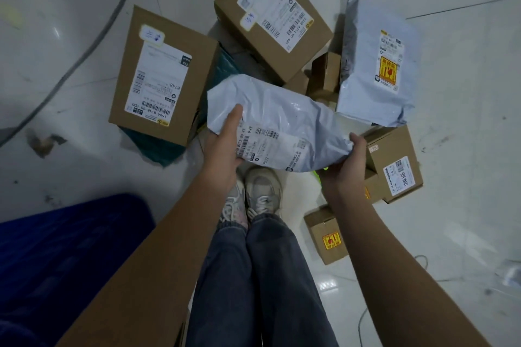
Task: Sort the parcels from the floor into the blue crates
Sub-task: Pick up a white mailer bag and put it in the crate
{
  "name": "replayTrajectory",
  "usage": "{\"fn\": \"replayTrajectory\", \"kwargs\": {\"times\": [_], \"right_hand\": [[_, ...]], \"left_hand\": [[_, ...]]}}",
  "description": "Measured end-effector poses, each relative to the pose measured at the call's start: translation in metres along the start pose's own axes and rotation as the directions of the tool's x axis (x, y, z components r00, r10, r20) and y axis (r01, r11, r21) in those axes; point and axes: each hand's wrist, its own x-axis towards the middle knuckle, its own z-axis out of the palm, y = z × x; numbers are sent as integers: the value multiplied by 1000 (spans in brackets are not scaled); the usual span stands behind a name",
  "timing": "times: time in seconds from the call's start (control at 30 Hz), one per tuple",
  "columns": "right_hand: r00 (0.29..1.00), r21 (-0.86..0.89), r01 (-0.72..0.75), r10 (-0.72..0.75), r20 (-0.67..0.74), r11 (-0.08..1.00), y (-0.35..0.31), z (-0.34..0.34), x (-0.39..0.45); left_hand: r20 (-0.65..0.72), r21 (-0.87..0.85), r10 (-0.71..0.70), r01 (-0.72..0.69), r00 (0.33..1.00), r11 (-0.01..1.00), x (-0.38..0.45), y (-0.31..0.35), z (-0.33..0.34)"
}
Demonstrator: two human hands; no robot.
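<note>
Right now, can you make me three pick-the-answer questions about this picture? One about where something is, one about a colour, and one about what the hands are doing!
1. Where is the blue crate?
A. at the lower left, beside the person's legs
B. on top of a cardboard box
C. at the far right

2. What colour is the bag parcel in the hands?
A. red
B. pale grey-white
C. black

3. What are the hands doing?
A. both hang empty
B. only one touches a parcel
C. both hold the same bag

Answers: 1 A, the crate sits at the lower left by the jeans. 2 B, its plastic is pale grey-white. 3 C, the left hand and right hand hold its two ends.
</note>
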Motion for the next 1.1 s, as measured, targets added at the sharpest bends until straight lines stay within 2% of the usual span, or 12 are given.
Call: {"fn": "replayTrajectory", "kwargs": {"times": [0.2,0.33,0.37,0.4,0.43,0.47,0.5,0.57,0.63,0.73,0.9,1.1], "right_hand": [[998,-89,50,-53,-30,995,6,-5,-25],[992,-484,108,-124,-1,868,3,-1,-40],[979,-623,172,-204,20,763,-3,0,-47],[942,-776,278,-320,104,566,-10,2,-54],[873,-883,384,-418,253,268,-19,6,-62],[771,-879,475,-461,440,-45,-29,10,-69],[667,-788,549,-424,613,-276,-38,18,-76],[554,-579,670,-205,807,-465,-54,40,-94],[527,-469,775,24,849,-424,-65,66,-108],[480,-442,872,195,855,-210,-66,94,-125],[513,-497,859,194,836,-124,-64,101,-139],[466,-453,885,213,859,-109,-57,72,-194]], "left_hand": [[-111,-51,55,-61,992,997,-9,-11,-17],[-111,7,106,-106,988,994,-29,-3,-26],[-108,21,118,-117,987,993,-36,0,-28],[-100,44,135,-131,986,990,-45,5,-30],[-94,72,156,-150,983,986,-53,9,-32],[-91,115,187,-176,978,978,-63,14,-33],[-91,164,223,-206,971,965,-74,19,-35],[-72,237,295,-271,953,933,-97,31,-34],[-39,272,345,-322,938,907,-118,44,-32],[-17,255,366,-350,930,902,-149,64,-28],[3,378,451,-419,892,825,-188,81,-39],[11,578,475,-393,880,715,-240,82,-59]]}}
